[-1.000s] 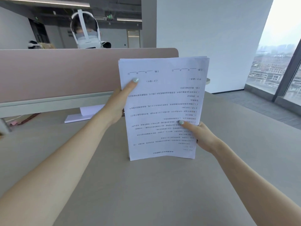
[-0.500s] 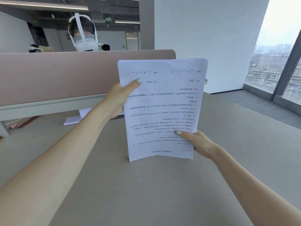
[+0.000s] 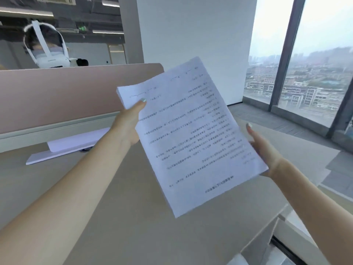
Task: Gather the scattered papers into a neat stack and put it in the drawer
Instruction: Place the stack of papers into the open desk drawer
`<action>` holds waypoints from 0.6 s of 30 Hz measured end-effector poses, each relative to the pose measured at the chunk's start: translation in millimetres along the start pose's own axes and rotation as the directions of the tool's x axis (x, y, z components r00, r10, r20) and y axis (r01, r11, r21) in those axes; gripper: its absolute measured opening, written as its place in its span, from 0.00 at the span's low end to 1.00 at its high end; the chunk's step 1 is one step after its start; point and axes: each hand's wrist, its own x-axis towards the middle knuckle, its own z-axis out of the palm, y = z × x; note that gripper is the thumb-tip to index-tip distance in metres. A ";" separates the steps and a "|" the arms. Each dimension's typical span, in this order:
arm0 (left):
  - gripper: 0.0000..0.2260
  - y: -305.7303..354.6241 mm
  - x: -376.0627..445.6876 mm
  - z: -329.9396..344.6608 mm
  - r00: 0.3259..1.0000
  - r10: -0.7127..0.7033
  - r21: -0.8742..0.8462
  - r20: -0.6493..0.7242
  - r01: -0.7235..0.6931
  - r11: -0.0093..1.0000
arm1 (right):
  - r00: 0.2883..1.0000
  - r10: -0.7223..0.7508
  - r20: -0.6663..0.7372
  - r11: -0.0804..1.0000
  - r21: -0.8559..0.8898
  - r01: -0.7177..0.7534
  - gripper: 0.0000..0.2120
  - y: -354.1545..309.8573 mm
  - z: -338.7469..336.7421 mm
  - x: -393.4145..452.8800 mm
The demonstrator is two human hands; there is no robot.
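Note:
A squared-up stack of white printed papers (image 3: 188, 134) hangs in the air above the beige desk (image 3: 118, 217), tilted so its far end leans right. My left hand (image 3: 129, 123) grips the stack's upper left edge, thumb on top. My right hand (image 3: 267, 150) supports the right edge from behind and beneath, fingers mostly hidden by the sheets. A drawer unit (image 3: 267, 251) shows at the lower right, beside the desk's edge; whether a drawer is open I cannot tell.
A pinkish partition (image 3: 66, 96) runs along the desk's far side, with a white monitor stand (image 3: 65, 148) in front. A person wearing a white headset (image 3: 47, 52) sits behind it. A white pillar (image 3: 196, 35) and windows (image 3: 315, 73) stand to the right.
The stack has lifted off the desk, where its bottom edge rested, and tilted clockwise. My right hand slid from the front of the sheets to the right edge. The view has turned right.

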 end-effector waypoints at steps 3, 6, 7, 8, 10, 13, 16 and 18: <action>0.12 -26.3 -5.6 42.0 0.991 -0.125 -0.103 0.042 0.129 0.986 | 0.982 -0.180 -0.062 0.950 0.249 0.190 0.44 4.6 -48.3 -58.4; 0.14 -57.8 -18.3 93.6 0.975 -0.214 -0.165 0.059 0.221 0.961 | 0.973 -0.171 -0.157 0.888 0.404 0.221 0.46 20.9 -61.4 -111.7; 0.14 -68.7 -24.4 111.8 0.970 -0.237 -0.185 0.057 0.243 0.952 | 0.957 -0.159 -0.243 0.874 0.416 0.251 0.47 26.6 -58.8 -126.5; 0.13 -79.6 -31.2 129.5 0.966 -0.253 -0.205 0.055 0.259 0.944 | 0.933 -0.148 -0.327 0.858 0.427 0.286 0.45 27.6 -56.6 -138.9; 0.11 -99.3 -48.8 162.4 0.954 -0.295 -0.242 0.051 0.298 0.923 | 0.815 -0.207 -0.541 0.877 0.266 0.399 0.37 18.4 -61.5 -160.9; 0.12 -129.2 -74.1 203.3 0.917 -0.387 -0.258 0.095 0.398 0.880 | 0.670 -0.253 -0.698 0.918 0.046 0.394 0.24 32.0 -71.4 -184.9; 0.16 -161.1 -93.1 237.9 0.872 -0.470 -0.237 0.134 0.489 0.840 | 0.513 -0.102 -0.852 0.938 0.089 0.334 0.15 51.1 -88.5 -211.2; 0.16 -183.6 -102.7 258.2 0.827 -0.538 -0.218 0.160 0.562 0.798 | 0.418 0.000 -0.909 0.945 0.137 0.296 0.14 59.5 -99.4 -230.7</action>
